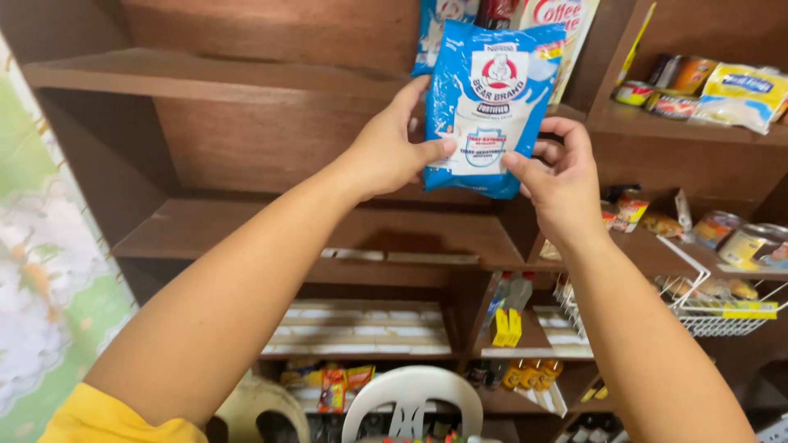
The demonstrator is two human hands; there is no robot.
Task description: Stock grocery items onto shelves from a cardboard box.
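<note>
A blue and white foil pouch (489,98) stands upright in front of a dark wooden shelf (246,82). My left hand (392,148) grips its lower left edge, thumb on the front. My right hand (558,176) grips the lower right corner, thumb on the front and fingers curled behind. Both arms reach up from the bottom of the view. More packets (558,25) stand on the shelf right behind the pouch.
Cans and a yellow packet (743,94) sit on the upper right shelf. Tins and sachets (739,238) lie on the shelf below, above a white wire basket (722,316). A white plastic chair (410,402) stands below. A patterned curtain (41,287) hangs at left.
</note>
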